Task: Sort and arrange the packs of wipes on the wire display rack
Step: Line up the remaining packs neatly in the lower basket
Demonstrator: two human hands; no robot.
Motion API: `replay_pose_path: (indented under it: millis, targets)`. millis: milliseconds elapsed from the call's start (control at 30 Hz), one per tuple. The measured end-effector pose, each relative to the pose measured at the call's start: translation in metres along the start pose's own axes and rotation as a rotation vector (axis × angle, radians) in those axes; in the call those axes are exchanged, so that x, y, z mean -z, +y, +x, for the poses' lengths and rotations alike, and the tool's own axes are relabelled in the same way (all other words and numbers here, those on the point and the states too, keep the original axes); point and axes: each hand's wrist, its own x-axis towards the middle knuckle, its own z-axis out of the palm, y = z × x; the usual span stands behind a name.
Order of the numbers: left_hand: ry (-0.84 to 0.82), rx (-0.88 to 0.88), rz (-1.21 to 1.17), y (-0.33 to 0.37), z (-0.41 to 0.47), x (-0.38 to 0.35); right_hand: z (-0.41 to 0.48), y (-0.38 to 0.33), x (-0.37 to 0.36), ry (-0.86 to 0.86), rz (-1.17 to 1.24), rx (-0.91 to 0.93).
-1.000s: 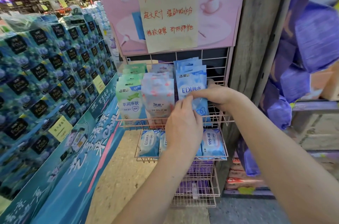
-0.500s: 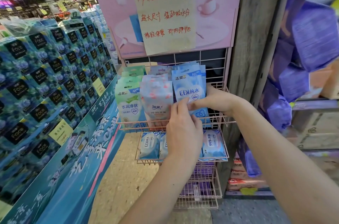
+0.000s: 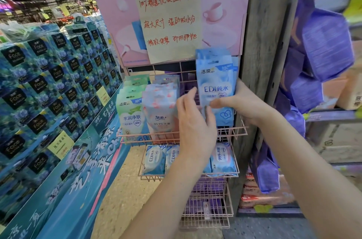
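Head view. Right of centre, right hand (image 3: 242, 101) clamped on a small stack of blue EDI wipe packs (image 3: 215, 77), thumb across the lower front, fingers hidden behind; stack held upright, lifted above the top basket (image 3: 238, 133) of the pink wire display rack (image 3: 207, 207), its top edge overlapping the foot of the pink poster (image 3: 221, 3). Left hand (image 3: 194, 121) at centre, grip loose and open, fingertips touching the lower left edge of the same stack, nothing closed in it. Just left of the hands, standing in the top basket: pink 99.9% wipe packs (image 3: 161, 109), then green wipe packs (image 3: 130, 109) at the basket's left end, both rows upright. Middle basket below: flat blue EDI packs (image 3: 153, 160) on the left, a blue 999 pack (image 3: 222, 159) on the right, partly covered by the left forearm. Lowest basket holding purple packs, too dim to read. Upper centre, a handwritten paper sign (image 3: 170, 17) in red over the poster. Right of the rack, a grey wooden post (image 3: 262, 33), then hanging purple packs (image 3: 325, 46). Left side of the frame, a wall of blue Face tissue boxes (image 3: 49, 82) on a teal display base (image 3: 78, 170). Bottom centre, speckled yellow floor (image 3: 121, 189). Upper left, shop ceiling lights, blurred.
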Motion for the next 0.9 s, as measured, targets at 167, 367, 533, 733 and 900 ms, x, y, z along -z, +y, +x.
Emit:
replay_pose_path:
  millis: [167,367,533,733,900]
  targets:
    - [-0.474,0.217,-0.081,0.002,0.028,-0.017,-0.010,-0.003,0.028,-0.072,0.040,0.055]
    - [-0.618,0.205,-0.187,-0.019,0.057,-0.033,-0.013,0.010,0.027,-0.131,0.007,0.011]
    - [-0.718,0.244,-0.249,-0.038,0.052,-0.039,-0.020,0.016,0.022,-0.106,-0.066,-0.030]
    - [-0.752,0.324,-0.166,-0.034,0.056,-0.040,-0.024,0.026,0.020,0.018,0.019,-0.089]
    - [-0.746,0.393,-0.284,-0.041,0.060,-0.050,-0.026,0.023,0.012,0.076,0.017,-0.119]
